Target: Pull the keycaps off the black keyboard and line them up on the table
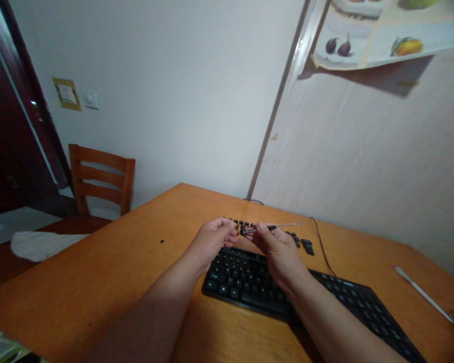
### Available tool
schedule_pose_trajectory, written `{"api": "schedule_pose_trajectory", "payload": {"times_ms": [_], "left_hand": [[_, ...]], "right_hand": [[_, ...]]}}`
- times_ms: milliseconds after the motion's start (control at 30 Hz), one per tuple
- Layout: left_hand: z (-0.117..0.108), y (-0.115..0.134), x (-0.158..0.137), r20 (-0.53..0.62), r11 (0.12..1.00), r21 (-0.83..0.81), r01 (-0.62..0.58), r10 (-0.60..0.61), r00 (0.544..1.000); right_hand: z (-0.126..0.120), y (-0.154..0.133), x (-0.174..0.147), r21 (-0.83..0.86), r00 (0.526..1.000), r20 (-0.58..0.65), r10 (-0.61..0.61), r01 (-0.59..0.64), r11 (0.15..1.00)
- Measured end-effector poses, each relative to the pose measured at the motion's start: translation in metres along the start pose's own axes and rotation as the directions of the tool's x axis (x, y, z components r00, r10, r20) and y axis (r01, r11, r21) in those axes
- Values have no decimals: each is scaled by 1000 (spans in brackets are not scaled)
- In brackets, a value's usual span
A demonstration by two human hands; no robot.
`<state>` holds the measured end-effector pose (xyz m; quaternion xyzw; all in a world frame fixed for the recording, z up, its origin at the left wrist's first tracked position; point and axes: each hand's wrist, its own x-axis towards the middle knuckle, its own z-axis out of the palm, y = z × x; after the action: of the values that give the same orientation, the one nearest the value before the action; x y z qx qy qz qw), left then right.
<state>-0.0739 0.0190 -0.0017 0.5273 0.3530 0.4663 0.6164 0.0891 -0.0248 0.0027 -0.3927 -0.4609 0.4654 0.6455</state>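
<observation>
My left hand point(220, 233) is held up above the keyboard's back edge, thumb and fingertips pinched together. What lies in that pinch, if anything, is too small to make out. Facing it, my right hand point(275, 243) grips a slim tool point(273, 228) with a black section and a thin, wire-like end pointing right. A small dark piece point(243, 231) shows between the two hands' fingertips. Below them lies a black keyboard point(245, 298), partly covered by my right hand and forearm. Some key spots on its left half show small yellowish centres.
Loose black keycaps point(307, 246) lie in rows behind the keyboard, and a single dark keycap point(162, 241) lies to the left. A black cable point(323, 251) runs along the right. A white stick-like object point(419, 291) rests at far right. A wooden chair point(103, 176) stands left.
</observation>
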Motion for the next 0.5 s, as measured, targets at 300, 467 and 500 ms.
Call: {"api": "schedule_pose_trajectory", "payload": {"times_ms": [300, 467, 500], "left_hand": [[4, 4, -7, 123, 978, -182, 106, -84, 989], [4, 4, -9, 150, 958, -243, 150, -116, 982], [4, 4, -8, 153, 955, -252, 157, -121, 981]], "right_hand": [[4, -9, -4, -283, 980, 28, -197, 197, 939], [3, -4, -4, -329, 960, 64, -272, 278, 903], [2, -3, -4, -341, 955, 65, -288, 292, 893]]}}
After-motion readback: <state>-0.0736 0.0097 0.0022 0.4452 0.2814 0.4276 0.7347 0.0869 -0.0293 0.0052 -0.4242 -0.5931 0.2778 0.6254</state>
